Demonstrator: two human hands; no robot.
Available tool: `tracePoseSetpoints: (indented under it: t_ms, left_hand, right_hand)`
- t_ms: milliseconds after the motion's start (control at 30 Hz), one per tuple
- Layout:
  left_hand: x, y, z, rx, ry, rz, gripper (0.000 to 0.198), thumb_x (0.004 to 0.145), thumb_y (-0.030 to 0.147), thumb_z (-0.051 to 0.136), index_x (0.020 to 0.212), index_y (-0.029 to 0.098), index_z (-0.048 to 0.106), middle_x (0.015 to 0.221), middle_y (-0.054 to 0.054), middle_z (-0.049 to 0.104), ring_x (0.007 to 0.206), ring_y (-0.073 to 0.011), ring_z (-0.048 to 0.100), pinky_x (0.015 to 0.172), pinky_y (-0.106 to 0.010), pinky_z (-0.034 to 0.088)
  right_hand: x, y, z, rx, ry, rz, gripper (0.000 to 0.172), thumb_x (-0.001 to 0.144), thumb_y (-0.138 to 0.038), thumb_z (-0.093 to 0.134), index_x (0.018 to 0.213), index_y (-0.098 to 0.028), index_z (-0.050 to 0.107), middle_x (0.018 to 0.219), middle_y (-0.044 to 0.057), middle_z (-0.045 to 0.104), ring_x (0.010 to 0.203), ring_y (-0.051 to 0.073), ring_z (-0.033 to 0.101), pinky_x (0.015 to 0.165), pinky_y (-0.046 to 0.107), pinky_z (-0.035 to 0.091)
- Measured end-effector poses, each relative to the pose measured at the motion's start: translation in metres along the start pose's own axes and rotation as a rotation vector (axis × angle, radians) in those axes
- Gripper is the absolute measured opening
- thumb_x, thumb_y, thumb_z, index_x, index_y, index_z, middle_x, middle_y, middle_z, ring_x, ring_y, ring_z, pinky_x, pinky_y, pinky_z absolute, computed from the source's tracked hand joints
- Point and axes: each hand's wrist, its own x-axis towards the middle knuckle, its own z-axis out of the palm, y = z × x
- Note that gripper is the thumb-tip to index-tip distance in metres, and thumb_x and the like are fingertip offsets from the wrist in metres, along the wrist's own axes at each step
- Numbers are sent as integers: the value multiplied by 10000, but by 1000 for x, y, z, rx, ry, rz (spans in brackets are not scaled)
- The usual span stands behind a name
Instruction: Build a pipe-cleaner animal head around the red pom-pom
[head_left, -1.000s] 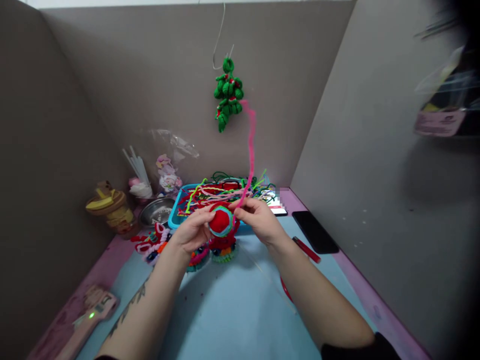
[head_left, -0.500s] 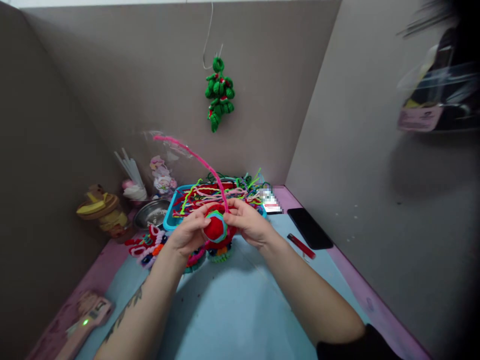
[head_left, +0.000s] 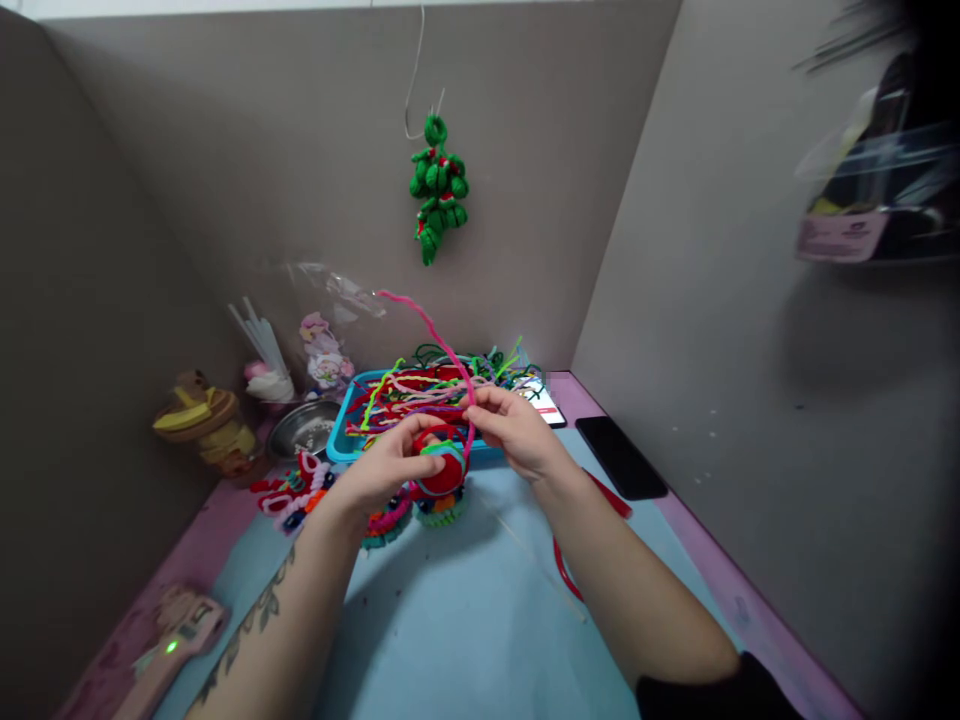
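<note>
My left hand (head_left: 386, 466) is closed on a round red pipe-cleaner piece (head_left: 445, 480) with a blue-green band, its thumb lying across the front. In my right hand (head_left: 516, 430), thumb and fingers pinch a long pink pipe cleaner (head_left: 441, 338) just above the round piece. The free end of that pipe cleaner curves up and to the left. Directly below the hands, a small green, orange and dark blue piece (head_left: 441, 514) sits on the mat. Beside it is another piece in pink and green (head_left: 385, 526), partly covered by my left wrist.
Behind the hands is a blue tray (head_left: 339, 446) of loose pipe cleaners. A metal bowl (head_left: 279, 436) and pipe-cleaner figures (head_left: 296, 495) are at left. At right lie a black phone (head_left: 621, 458) and a red curved thing (head_left: 564, 568). A green ornament (head_left: 438, 185) hangs on the wall.
My right hand has moved slightly right and up, away from the round piece, along the pink pipe cleaner. The pipe cleaner's free end has swung right. The round piece has shifted slightly right and down.
</note>
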Motion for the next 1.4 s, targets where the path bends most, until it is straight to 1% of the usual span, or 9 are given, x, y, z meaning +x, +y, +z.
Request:
tracePoseSetpoints:
  t_ms: [100, 267, 400, 500, 633, 733, 833, 1167, 1400]
  left_hand:
    - [-1, -2, 1, 143, -24, 36, 408, 700, 225, 731, 1066, 195, 552, 811, 21, 542, 670, -95, 510, 593, -216, 400]
    - [-8, 6, 4, 221, -48, 40, 391, 731, 237, 704, 1082, 203, 534, 821, 24, 519, 644, -90, 483, 580, -223, 398]
    - [-13, 14, -2, 155, 15, 39, 418, 716, 225, 726, 1087, 204, 536, 792, 29, 553, 610, -84, 503, 549, -203, 388]
    - [-14, 20, -11, 11, 90, 86, 484, 675, 221, 771, 1097, 197, 535, 845, 1, 627, 655, -103, 577, 590, -204, 441]
    - [-15, 28, -21, -236, 131, 251, 527, 604, 190, 816, 1070, 190, 569, 977, -36, 681, 785, -142, 652, 708, -228, 511]
    - [-18, 30, -24, -309, 142, 326, 521, 613, 168, 808, 1083, 204, 585, 982, -32, 696, 785, -144, 667, 710, -227, 529]
    - [-19, 30, -24, -316, 152, 368, 523, 615, 163, 807, 1090, 201, 591, 992, -42, 702, 799, -156, 677, 724, -240, 541]
    - [-13, 27, -18, -352, 395, 520, 556, 585, 165, 825, 1082, 202, 579, 986, -43, 695, 800, -148, 676, 742, -245, 552]
    - [-12, 24, -16, -386, 396, 582, 555, 590, 194, 828, 1092, 210, 591, 987, -45, 689, 805, -148, 673, 750, -246, 555]
  right_hand:
    - [-1, -2, -5, -24, -14, -2, 278, 640, -346, 735, 829, -187, 607, 710, -13, 646, 458, 48, 375, 417, 192, 202]
    - [-7, -13, -10, 38, 16, -100, 300, 683, -395, 725, 869, -189, 611, 674, -18, 637, 438, 42, 372, 416, 200, 245]
    - [-15, -29, -17, 112, 148, -198, 331, 643, -437, 772, 819, -196, 630, 659, -14, 631, 474, 58, 421, 425, 201, 285]
    - [-22, -37, -20, 86, 199, -246, 329, 664, -476, 753, 807, -199, 651, 639, -12, 628, 481, 66, 422, 443, 208, 300]
    - [-34, -44, -16, -248, 84, -288, 250, 810, -396, 613, 677, -186, 648, 601, -4, 599, 557, 103, 490, 528, 238, 352]
    - [-41, -47, -9, -628, -14, -339, 243, 818, -252, 571, 588, -180, 608, 631, 2, 587, 633, 126, 517, 594, 259, 367]
    - [-43, -46, -2, -866, 2, -394, 233, 802, -148, 517, 580, -179, 584, 645, 0, 558, 656, 129, 508, 632, 271, 363]
    - [-37, -38, -3, -991, -36, -359, 196, 716, -87, 488, 540, -172, 496, 698, 8, 533, 703, 132, 502, 659, 268, 359]
    - [-31, -31, -2, -1047, -107, -311, 178, 713, -99, 498, 553, -170, 528, 696, 6, 544, 705, 128, 510, 672, 261, 361]
